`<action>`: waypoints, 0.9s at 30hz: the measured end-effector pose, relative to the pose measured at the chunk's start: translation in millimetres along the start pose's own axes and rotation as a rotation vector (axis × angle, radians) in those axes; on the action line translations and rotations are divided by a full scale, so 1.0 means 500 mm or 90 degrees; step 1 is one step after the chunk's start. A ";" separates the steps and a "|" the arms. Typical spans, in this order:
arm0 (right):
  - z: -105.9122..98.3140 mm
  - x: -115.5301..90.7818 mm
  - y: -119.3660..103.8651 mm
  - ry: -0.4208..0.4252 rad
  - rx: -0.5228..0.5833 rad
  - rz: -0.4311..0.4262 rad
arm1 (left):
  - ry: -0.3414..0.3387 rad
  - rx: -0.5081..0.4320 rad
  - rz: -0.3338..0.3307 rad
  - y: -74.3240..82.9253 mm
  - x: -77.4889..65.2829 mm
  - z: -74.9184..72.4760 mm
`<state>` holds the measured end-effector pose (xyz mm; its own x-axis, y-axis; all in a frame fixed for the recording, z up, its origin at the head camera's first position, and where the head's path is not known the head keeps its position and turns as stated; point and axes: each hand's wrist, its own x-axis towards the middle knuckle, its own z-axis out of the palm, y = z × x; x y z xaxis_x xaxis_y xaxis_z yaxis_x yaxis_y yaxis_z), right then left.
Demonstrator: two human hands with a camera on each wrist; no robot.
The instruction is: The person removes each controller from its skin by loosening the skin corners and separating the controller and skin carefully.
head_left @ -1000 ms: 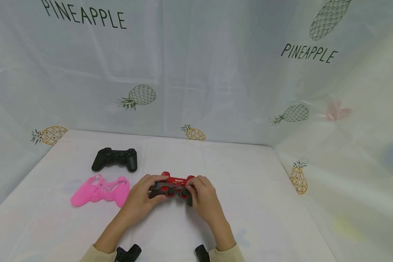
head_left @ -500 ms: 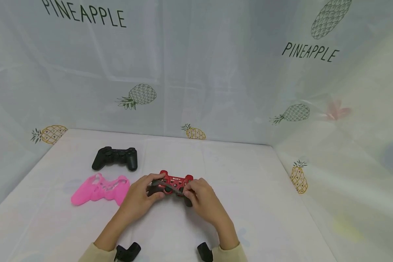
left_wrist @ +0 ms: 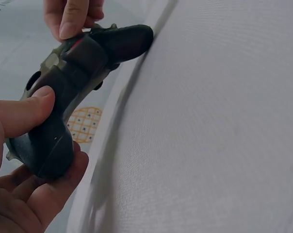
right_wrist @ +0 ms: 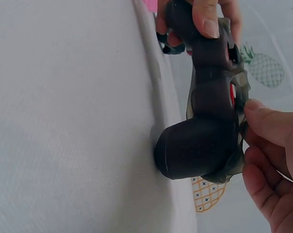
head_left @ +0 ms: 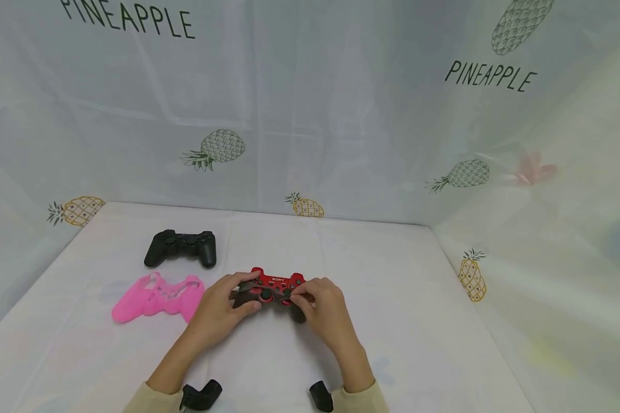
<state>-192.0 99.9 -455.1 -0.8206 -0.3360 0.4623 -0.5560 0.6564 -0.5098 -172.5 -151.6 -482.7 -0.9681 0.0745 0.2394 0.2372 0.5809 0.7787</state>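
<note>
A red game controller [head_left: 278, 281] marked SONY is partly covered by a dark, see-through silicone skin [right_wrist: 197, 145] in the middle of the table. My left hand [head_left: 218, 310] grips its left handle, thumb on the near side and fingers around the far side. With thumb and fingertips, my right hand [head_left: 325, 307] pinches the skin's edge near the right thumbstick. In the right wrist view the skin's rim [right_wrist: 239, 97] stands loose along the controller's face, with red showing in its openings. The right handle, wrapped in the skin, reaches down close to the tabletop.
A black game controller [head_left: 186, 245] lies at the back left of the white table [head_left: 392, 321]. In front of it is a pink silicone controller skin [head_left: 152, 301], partly behind my left hand. Pineapple-printed curtains [head_left: 341, 115] enclose the back and sides.
My right fingers have tugged the skin's edge down and across the controller's face; a stretched strip seen half a second ago now lies lower. The left hand keeps its grip.
</note>
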 end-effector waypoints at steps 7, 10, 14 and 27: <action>0.000 0.001 -0.001 0.024 0.040 -0.005 | -0.001 -0.013 0.010 0.006 -0.001 -0.004; 0.002 0.002 -0.007 0.030 0.060 -0.020 | 0.001 -0.018 0.024 0.007 -0.001 -0.005; 0.008 0.002 -0.017 0.031 0.076 -0.034 | -0.001 -0.024 0.043 0.007 -0.002 -0.005; 0.032 -0.002 -0.033 0.048 0.044 -0.042 | -0.012 -0.051 0.071 0.007 -0.003 -0.006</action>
<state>-184.2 78.6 -458.8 -0.7711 -0.3230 0.5487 -0.6184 0.5852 -0.5245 -170.0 -152.2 -478.8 -0.9366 0.1498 0.3167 0.3480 0.5023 0.7916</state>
